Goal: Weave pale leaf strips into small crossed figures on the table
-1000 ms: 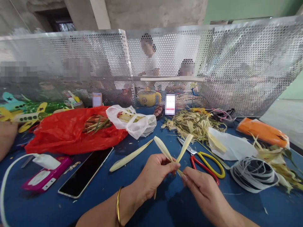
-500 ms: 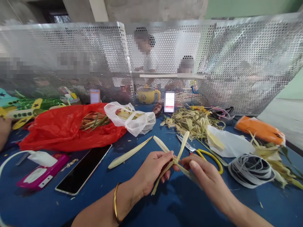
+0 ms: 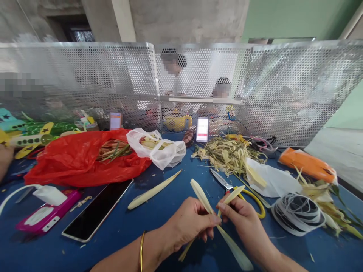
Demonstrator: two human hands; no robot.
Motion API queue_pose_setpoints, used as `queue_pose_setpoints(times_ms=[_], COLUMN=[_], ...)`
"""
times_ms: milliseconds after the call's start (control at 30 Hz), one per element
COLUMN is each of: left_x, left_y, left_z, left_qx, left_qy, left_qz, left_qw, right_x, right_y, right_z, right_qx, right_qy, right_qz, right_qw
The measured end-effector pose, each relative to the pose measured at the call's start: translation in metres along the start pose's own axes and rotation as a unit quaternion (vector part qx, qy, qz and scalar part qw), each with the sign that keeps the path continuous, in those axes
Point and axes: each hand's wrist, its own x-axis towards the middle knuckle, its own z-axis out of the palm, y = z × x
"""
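Note:
Between my hands are crossed strips of pale corn husk point(image 3: 200, 193), their ends sticking out in several directions. My left hand point(image 3: 195, 221), with a gold bangle at the wrist, is closed in a pinch on the crossing point. My right hand point(image 3: 239, 215) pinches the short upper-right strip point(image 3: 236, 193) between thumb and fingers. A longer strip point(image 3: 234, 247) hangs down to the lower right. The crossing itself is mostly hidden by my fingers. Just beyond my right hand lie yellow-handled scissors point(image 3: 224, 180), and a loose husk point(image 3: 154, 190) rests to the left.
A black phone point(image 3: 98, 211), a purple power strip point(image 3: 48, 215) and a red bag point(image 3: 70, 158) lie left. Behind are a white bag point(image 3: 167, 155) and a husk pile point(image 3: 224, 153). A ribbon coil point(image 3: 297, 215) sits right. A perforated metal screen point(image 3: 195, 71) stands behind, with people beyond.
My right hand has moved from the lower-right strip to the upper-right strip, which now leans right in its pinch. My left hand keeps its hold; the view has tilted up slightly.

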Motion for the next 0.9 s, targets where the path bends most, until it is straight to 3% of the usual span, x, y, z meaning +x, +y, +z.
queue_pose_setpoints(times_ms=[133,333,400,533,600,700,800,900], left_x=[0.001,0.006,0.006,0.004,0.004,0.005,0.004,0.0], left_y=[0.0,0.002,0.002,0.0,-0.002,-0.003,0.003,0.012], left_z=[0.001,-0.004,-0.005,-0.004,-0.004,-0.003,-0.001,-0.004], left_qx=[0.002,0.03,0.077,0.179,0.196,0.146,0.018,-0.095], left_qy=[0.041,0.143,0.16,0.192,0.207,0.19,0.132,0.053], left_qz=[-0.019,0.037,0.051,0.09,0.116,0.124,0.112,0.1], left_qw=[0.999,0.989,0.983,0.961,0.952,0.963,0.985,0.989], right_x=[0.007,0.004,0.0,-0.007,-0.007,-0.003,0.0,0.001], right_y=[0.003,0.009,0.009,0.006,0.005,0.005,0.003,0.0], right_z=[-0.005,-0.008,-0.007,-0.006,-0.007,-0.01,-0.014,-0.019], right_qx=[-0.06,-0.164,-0.197,-0.273,-0.28,-0.273,-0.285,-0.287], right_qy=[-0.045,-0.153,-0.16,-0.141,-0.127,-0.096,-0.055,-0.029], right_qz=[-0.021,-0.031,-0.055,-0.179,-0.175,-0.137,-0.166,-0.195], right_qw=[0.997,0.974,0.966,0.935,0.935,0.947,0.943,0.937])
